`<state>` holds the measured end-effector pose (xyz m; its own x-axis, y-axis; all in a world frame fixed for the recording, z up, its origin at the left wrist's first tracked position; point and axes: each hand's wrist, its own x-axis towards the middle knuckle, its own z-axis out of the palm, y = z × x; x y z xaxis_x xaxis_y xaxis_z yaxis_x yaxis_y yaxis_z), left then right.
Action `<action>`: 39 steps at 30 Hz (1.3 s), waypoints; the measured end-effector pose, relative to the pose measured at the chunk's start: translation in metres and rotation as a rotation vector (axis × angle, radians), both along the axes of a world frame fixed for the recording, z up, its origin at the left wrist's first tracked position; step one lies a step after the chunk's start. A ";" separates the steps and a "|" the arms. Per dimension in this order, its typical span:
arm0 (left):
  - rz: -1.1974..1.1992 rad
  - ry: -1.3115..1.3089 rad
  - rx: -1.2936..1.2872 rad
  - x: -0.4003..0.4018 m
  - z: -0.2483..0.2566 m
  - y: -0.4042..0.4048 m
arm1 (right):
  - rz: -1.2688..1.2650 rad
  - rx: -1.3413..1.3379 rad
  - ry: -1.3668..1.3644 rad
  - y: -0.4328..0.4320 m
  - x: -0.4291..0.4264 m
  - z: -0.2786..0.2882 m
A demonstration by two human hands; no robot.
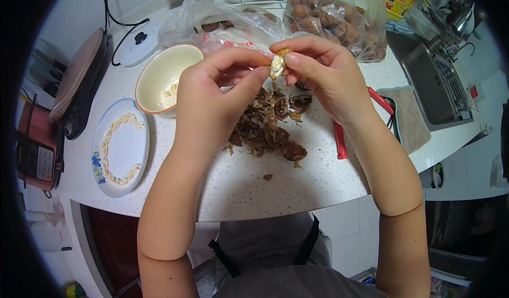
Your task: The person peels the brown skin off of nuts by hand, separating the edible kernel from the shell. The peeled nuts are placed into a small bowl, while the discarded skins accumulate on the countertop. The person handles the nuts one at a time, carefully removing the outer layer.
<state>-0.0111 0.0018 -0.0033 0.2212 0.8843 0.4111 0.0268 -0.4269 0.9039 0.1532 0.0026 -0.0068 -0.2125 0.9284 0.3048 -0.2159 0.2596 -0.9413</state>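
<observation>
Between the fingertips of my left hand (222,87) and my right hand (322,69) is a walnut kernel piece (277,66), pale where its skin is off and brown at the top and lower edge. Both hands pinch it above the counter. Below them lies a heap of broken walnut shells and skins (264,129). To the left, a cream bowl with an orange rim (149,81) holds a few peeled kernel pieces (171,93). A white oval plate with a blue floral edge (123,142) has pale kernel pieces (105,150) in a C-shaped row.
A clear plastic bag of walnuts (334,23) stands at the back, beside another plastic bag (238,29). Right of the shells lies a red-handled tool (340,140), partly hidden by my right arm. A grey cloth (405,115) lies near the sink (425,75). Appliances (37,150) line the left side.
</observation>
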 end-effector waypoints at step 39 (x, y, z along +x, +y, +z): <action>-0.047 0.004 -0.034 0.001 0.000 -0.003 | 0.184 -0.107 0.136 -0.002 0.000 -0.002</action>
<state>-0.0100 -0.0010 -0.0031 0.2644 0.8864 0.3801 0.0108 -0.3968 0.9178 0.1533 0.0010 -0.0092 -0.3447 0.9064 0.2443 -0.3768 0.1048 -0.9203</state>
